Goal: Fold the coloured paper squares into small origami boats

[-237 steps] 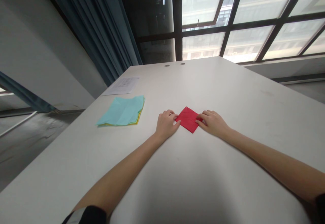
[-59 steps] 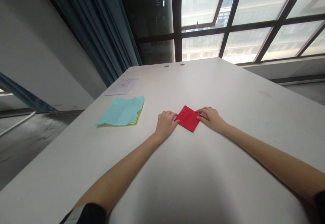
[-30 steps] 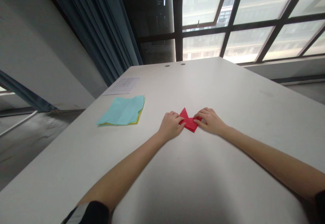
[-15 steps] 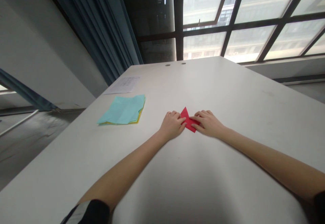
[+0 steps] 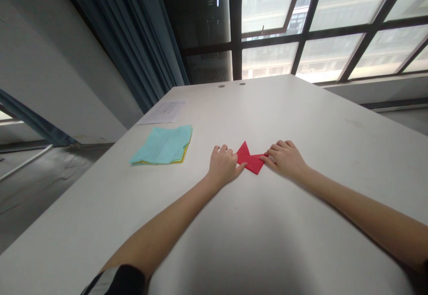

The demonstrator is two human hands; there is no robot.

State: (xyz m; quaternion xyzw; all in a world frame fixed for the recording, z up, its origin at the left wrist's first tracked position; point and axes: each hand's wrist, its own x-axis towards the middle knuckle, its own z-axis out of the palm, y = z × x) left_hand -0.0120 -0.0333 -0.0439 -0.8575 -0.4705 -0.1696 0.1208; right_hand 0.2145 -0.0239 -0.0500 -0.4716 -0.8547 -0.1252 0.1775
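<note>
A small folded red paper lies on the white table between my two hands, with one pointed flap sticking up at its far left. My left hand rests at its left edge, fingers curled and the thumb pressing on the paper. At the right corner, my right hand lies low with its fingertips together, pinching or pressing that corner.
A stack of light blue sheets over yellow ones lies to the left. A printed white sheet sits further back near the table's left edge. Two round holes mark the table's far end. Beyond are windows and a dark curtain.
The flat red square has been folded smaller, and a pointed flap now stands up. In the last half second my right hand slid to the right along the paper.
</note>
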